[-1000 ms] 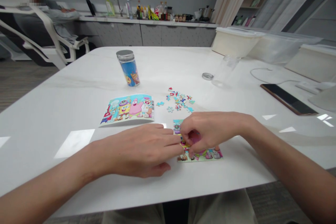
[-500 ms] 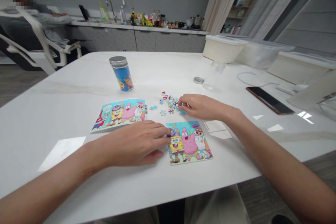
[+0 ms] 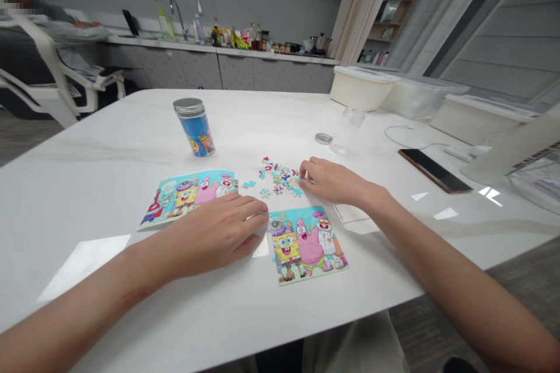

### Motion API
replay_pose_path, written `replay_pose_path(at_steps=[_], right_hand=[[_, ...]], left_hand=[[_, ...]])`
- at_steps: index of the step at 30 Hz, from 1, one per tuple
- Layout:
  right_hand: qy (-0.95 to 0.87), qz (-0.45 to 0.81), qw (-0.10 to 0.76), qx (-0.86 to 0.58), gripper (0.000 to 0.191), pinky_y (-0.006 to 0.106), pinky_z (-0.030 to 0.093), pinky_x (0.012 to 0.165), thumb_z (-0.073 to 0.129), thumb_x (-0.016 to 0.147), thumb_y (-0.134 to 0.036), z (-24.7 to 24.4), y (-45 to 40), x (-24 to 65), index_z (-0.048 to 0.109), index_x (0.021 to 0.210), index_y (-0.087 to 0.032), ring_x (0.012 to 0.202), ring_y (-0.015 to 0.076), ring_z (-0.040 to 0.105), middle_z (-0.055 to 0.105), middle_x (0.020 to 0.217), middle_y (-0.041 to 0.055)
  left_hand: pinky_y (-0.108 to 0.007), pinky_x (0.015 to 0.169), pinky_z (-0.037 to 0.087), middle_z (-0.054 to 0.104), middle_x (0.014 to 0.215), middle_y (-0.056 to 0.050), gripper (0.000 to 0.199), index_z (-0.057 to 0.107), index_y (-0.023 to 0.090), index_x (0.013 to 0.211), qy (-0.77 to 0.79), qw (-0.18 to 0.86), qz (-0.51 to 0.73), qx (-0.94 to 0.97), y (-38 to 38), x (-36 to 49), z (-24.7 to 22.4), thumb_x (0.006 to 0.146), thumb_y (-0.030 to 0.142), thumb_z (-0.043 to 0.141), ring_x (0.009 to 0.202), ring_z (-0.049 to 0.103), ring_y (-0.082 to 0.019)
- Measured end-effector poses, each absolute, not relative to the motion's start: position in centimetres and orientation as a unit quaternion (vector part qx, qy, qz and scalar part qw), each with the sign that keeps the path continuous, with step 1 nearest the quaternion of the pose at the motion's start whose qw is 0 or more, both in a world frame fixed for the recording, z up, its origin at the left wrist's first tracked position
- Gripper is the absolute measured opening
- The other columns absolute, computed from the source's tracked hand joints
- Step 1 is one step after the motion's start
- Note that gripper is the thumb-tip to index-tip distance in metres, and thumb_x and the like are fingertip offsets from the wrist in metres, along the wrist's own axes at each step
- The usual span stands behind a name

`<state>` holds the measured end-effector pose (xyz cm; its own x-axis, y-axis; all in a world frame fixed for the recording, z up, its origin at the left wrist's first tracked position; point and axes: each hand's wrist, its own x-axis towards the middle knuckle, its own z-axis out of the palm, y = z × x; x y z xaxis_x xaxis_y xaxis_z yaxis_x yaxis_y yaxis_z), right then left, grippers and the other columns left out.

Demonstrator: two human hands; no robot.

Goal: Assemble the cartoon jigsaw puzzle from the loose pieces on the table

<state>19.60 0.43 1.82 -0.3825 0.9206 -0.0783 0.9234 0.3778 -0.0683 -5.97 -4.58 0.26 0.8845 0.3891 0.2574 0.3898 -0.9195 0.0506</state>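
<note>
My left hand [image 3: 225,233] lies low over the table, fingers stretched out and holding nothing. Its fingertips are beside the upper left corner of a joined cartoon jigsaw puzzle [image 3: 310,245]. Part of a printed picture sheet [image 3: 192,195] with the same cartoon figures is hidden behind that hand. At the right edge of a loose heap of small jigsaw pieces [image 3: 284,178] is my right hand [image 3: 330,179], its fingers bent and apart from the thumb. No piece can be made out in it.
A lidded jar [image 3: 195,128] with blue printed paper stands at the back left. Farther right are a metal lid [image 3: 324,139], a clear jar [image 3: 349,128], a phone [image 3: 433,170] with a cable near it, and storage boxes [image 3: 363,88]. A person sits beyond the table at far left.
My left hand has come off the joined puzzle's left edge, moving left and slightly away from me. My right hand has drawn back a little to the right from the loose pieces.
</note>
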Motion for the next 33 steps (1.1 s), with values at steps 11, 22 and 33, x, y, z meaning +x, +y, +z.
replay_pose_path(at_steps=[11, 22, 33], right_hand=[[0.845, -0.073, -0.012, 0.53, 0.009, 0.032, 0.041, 0.077, 0.053, 0.092, -0.023, 1.48, 0.59, 19.61, 0.057, 0.097, -0.018, 0.092, 0.0211, 0.057, 0.062, 0.105, 0.0097], [0.854, -0.072, -0.049, 0.513, 0.008, 0.03, 0.038, 0.069, 0.054, 0.086, -0.014, 1.64, 0.31, 19.53, 0.049, 0.089, -0.021, 0.085, 0.0185, 0.055, 0.062, 0.094, 0.0047], [0.851, -0.06, -0.051, 0.52, 0.011, 0.032, 0.042, 0.075, 0.049, 0.089, -0.015, 1.42, 0.56, 19.57, 0.059, 0.089, -0.019, 0.094, 0.0216, 0.058, 0.065, 0.101, 0.008]], left_hand=[[-0.035, 0.084, 0.049, 0.068, 0.099, -0.006, 0.02, 0.062, 0.02, 0.098, -0.203, 0.001, -0.127, -0.971, -4.64, -5.81, 0.21, 0.097, 0.018, 0.042, 0.094, 0.062, -0.019], [-0.035, 0.082, 0.046, 0.066, 0.099, -0.007, 0.02, 0.061, 0.02, 0.103, -0.206, 0.016, -0.095, -0.974, -4.92, -5.74, 0.39, 0.097, 0.019, 0.043, 0.093, 0.061, -0.02], [-0.035, 0.083, 0.045, 0.066, 0.101, -0.006, 0.018, 0.06, 0.02, 0.104, -0.2, 0.01, -0.101, -0.975, -5.0, -5.81, 0.4, 0.096, 0.019, 0.044, 0.094, 0.061, -0.019]])
